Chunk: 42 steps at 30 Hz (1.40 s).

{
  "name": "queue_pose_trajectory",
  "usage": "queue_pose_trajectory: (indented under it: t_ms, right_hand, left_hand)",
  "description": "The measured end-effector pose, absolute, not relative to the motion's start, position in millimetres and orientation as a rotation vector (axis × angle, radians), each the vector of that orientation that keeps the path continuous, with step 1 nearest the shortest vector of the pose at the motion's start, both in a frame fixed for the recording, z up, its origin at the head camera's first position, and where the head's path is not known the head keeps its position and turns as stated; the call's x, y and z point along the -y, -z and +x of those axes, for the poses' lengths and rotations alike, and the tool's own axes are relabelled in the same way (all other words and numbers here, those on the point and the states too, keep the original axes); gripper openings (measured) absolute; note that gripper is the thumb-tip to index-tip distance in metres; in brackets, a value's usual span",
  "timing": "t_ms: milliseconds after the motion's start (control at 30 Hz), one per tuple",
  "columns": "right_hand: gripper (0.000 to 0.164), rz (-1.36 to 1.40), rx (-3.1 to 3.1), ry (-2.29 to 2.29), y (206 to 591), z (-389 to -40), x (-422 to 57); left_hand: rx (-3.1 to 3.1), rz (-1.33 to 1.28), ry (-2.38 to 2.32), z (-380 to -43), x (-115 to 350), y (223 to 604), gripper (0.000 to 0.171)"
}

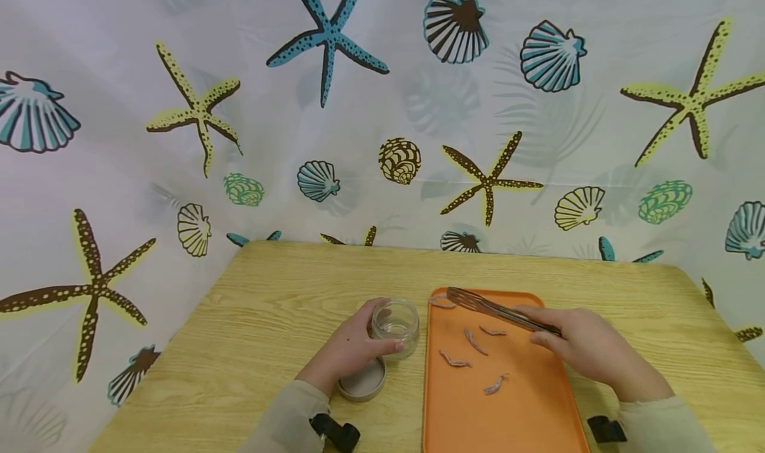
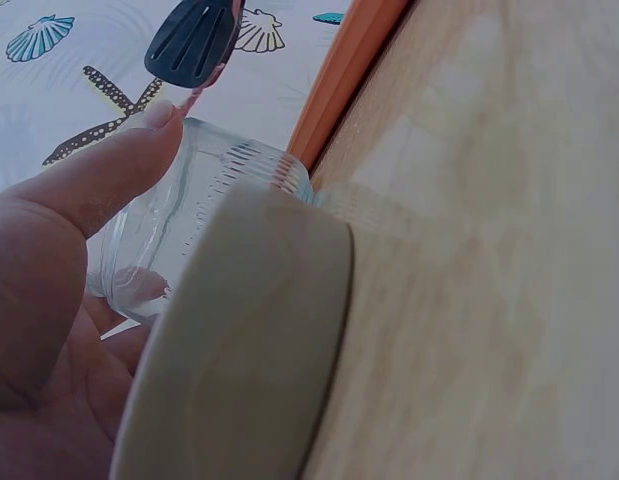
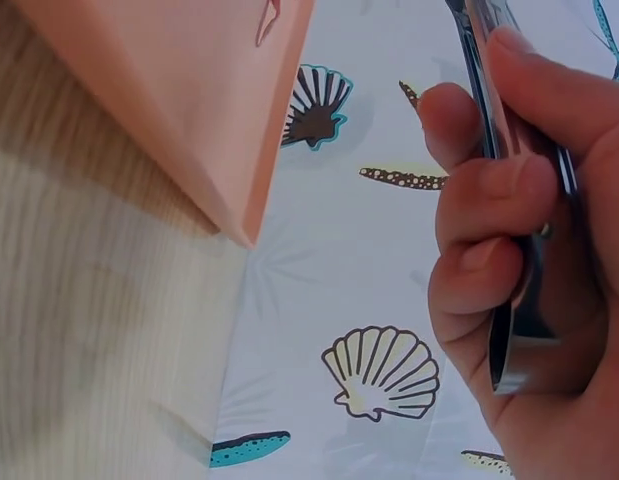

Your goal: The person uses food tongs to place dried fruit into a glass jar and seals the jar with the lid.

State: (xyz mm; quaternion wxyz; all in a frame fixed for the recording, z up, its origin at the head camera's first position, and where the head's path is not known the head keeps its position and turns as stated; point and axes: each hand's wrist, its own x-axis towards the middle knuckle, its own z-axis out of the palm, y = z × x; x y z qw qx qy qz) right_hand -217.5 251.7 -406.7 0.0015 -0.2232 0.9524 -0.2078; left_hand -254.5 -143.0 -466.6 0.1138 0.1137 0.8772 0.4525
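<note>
My left hand (image 1: 352, 340) grips a clear glass jar (image 1: 396, 327), fingers and thumb around its sides. The jar has no lid on it, and a round lid (image 1: 361, 381) lies on the table by my left wrist. In my right hand (image 1: 588, 343) is a pair of metal tongs (image 1: 502, 312) with slotted heads, held over an orange tray (image 1: 502, 420). Several thin, wrinkled, pinkish-grey strips, such as this strip (image 1: 455, 360), lie scattered on the tray. One strip (image 1: 441, 301) shows beside the tongs' tip; I cannot tell whether they pinch it.
The wooden table (image 1: 281, 293) reaches back to a white curtain (image 1: 370, 121) printed with starfish and shells. The tray's raised rim (image 1: 425, 400) runs just right of the jar. The lid (image 2: 239, 340) looms large in the left wrist view.
</note>
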Motion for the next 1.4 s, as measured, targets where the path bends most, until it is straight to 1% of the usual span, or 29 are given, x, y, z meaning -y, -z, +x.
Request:
queue_pose_trajectory:
  t_ms: [300, 1033, 1400]
  right_hand:
    - [0.047, -0.758, -3.013, 0.690, 399.7, -210.1, -236.5]
    - [0.049, -0.892, -3.162, 0.657, 402.1, -202.0, -211.1]
    - [0.051, -0.861, -3.198, 0.583, 406.2, -200.3, -201.0]
  left_hand:
    - [-2.576, 0.331, -1.330, -255.5, 142.5, 466.2, 0.094]
    - [-2.558, 0.343, -1.340, -255.7, 144.7, 467.5, 0.093]
    - [-2.561, 0.338, -1.349, -256.8, 143.7, 468.0, 0.093]
